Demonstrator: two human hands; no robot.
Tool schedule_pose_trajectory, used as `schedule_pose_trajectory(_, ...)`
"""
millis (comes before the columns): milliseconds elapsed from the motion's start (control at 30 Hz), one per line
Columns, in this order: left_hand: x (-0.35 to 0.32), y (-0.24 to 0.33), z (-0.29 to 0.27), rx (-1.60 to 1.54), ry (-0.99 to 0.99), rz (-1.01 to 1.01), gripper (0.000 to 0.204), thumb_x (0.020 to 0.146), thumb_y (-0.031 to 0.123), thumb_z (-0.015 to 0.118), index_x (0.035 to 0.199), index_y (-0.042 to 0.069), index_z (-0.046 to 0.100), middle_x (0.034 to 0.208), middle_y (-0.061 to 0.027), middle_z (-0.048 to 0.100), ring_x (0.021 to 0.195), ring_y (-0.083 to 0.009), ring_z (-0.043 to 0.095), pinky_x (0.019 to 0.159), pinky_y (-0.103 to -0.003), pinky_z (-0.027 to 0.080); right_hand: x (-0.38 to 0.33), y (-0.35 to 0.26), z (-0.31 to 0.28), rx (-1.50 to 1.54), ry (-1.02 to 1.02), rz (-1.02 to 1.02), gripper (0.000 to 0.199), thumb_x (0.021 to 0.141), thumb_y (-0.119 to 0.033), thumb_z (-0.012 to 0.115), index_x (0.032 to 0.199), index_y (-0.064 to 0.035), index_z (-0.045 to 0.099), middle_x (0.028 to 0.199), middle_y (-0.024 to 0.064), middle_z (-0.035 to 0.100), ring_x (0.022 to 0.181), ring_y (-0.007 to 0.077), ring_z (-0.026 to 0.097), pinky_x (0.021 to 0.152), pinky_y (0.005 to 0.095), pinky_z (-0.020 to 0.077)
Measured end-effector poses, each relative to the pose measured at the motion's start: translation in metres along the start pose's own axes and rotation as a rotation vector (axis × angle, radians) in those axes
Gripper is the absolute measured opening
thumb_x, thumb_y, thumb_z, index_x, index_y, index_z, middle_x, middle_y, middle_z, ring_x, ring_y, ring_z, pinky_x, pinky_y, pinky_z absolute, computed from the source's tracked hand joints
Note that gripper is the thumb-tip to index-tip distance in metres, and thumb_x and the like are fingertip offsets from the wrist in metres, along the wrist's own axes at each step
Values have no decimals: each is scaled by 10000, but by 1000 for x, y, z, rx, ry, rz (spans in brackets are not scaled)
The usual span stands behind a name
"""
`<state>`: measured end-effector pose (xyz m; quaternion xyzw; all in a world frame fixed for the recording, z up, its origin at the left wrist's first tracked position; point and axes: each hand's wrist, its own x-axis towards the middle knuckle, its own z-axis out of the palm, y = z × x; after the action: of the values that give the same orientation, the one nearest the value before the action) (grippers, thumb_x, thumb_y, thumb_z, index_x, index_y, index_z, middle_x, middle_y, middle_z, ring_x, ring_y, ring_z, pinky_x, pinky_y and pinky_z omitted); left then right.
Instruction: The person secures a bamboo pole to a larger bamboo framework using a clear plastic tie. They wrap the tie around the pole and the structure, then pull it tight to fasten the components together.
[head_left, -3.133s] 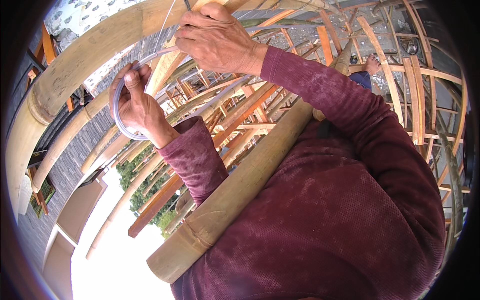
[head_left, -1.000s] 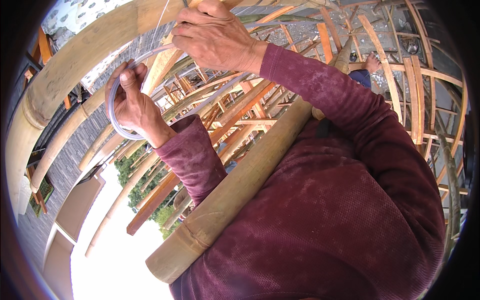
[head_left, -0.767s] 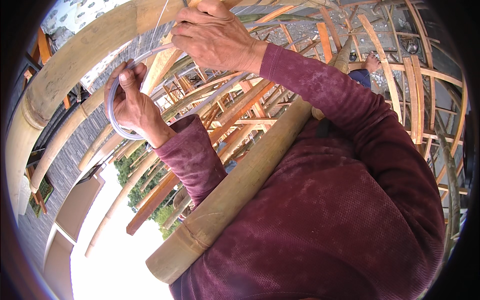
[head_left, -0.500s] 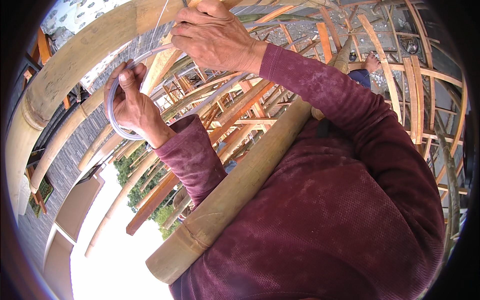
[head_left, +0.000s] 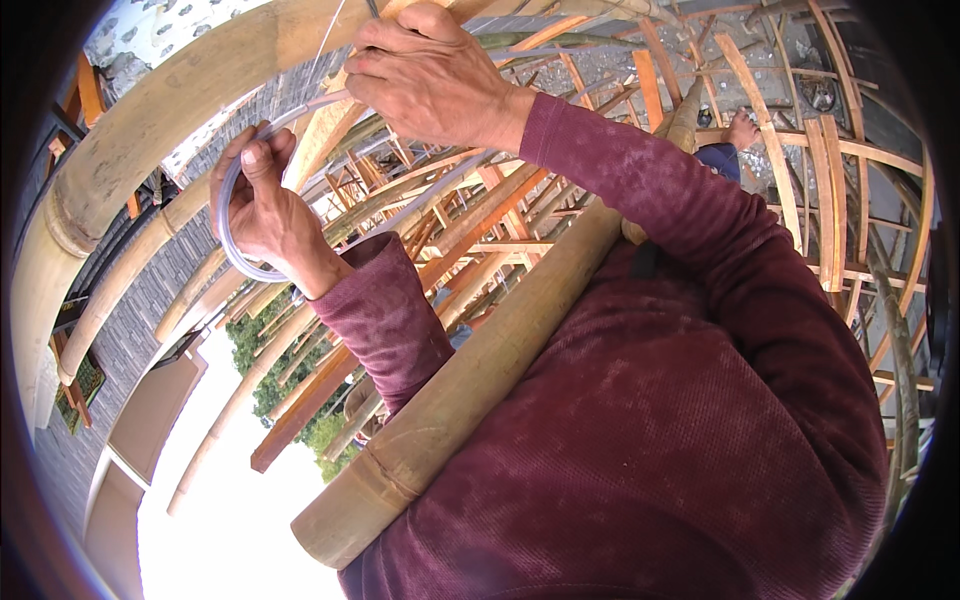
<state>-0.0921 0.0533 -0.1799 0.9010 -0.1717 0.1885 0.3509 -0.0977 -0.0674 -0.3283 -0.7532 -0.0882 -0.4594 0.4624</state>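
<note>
At upper left, the left hand (head_left: 262,205) closes around a loop of clear tubing (head_left: 232,250). The right hand (head_left: 430,75), top centre, pinches the tubing's other end against a thick bamboo pole (head_left: 170,110); its fingertips are hidden.

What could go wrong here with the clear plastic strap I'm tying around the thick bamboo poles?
The clear plastic strap is only looped loosely in the left hand, so it might slip out when pulled tight. The right hand pinches it against the curved thick bamboo pole, where fingers could get nipped. The straight bamboo pole leans against the chest and might shift.
</note>
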Motion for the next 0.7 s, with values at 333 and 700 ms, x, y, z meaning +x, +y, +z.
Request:
schedule_pose_trajectory(333,0,0,-3,-9,-2,6,384,884,291,721,1002,-68,653,909,-184,694,735,-200,691,682,-313,610,2,-2,-3,0,13,3,124,793,-215,532,783,-101,580,786,41,532,958,195,503,870,395,294)
schedule_pose_trajectory(700,1,-2,-3,-21,-10,-3,363,886,273,721,1012,-61,653,923,-188,695,736,-201,694,676,-303,607,1,-2,0,-28,1,5,130,801,-225,525,785,-107,577,783,40,528,954,193,506,884,398,292)
